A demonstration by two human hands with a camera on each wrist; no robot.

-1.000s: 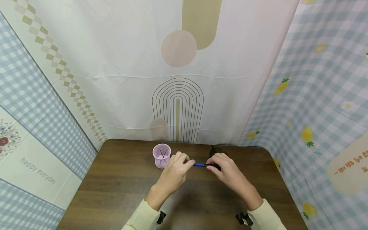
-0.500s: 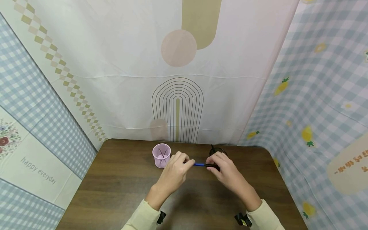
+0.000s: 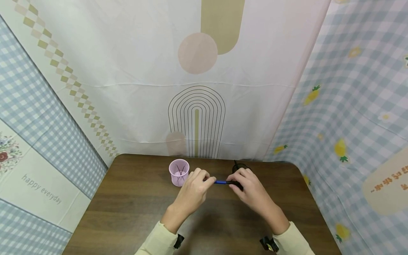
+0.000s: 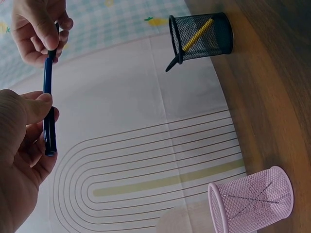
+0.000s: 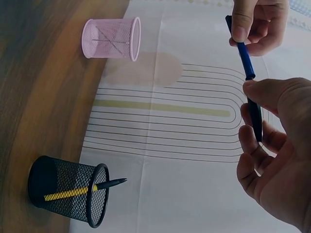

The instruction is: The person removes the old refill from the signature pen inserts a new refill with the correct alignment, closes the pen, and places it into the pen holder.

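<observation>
A pen (image 3: 220, 182) with a blue barrel and a black front section is held level between both hands, above the table. My left hand (image 3: 193, 191) pinches it near its blunt end between thumb and fingers. That dark end pokes out below the thumb in the left wrist view, where the blue barrel (image 4: 47, 80) is plain. At the other side, my right hand (image 3: 251, 189) grips the black section. In the right wrist view its thumb and fingertips lie along the tapered black part (image 5: 254, 119), the narrow tip pointing down past them.
A pink mesh pen cup (image 3: 174, 170) stands beyond the left hand. Behind the right hand is a black mesh pen cup (image 5: 73, 187), with a yellow-and-black pen (image 5: 73, 194) leaning inside. Patterned cloths (image 3: 143, 63) hang around the brown table (image 3: 134, 202).
My right hand has shifted very slightly left toward the left hand, and less of the blue barrel shows between them. The left hand stays put.
</observation>
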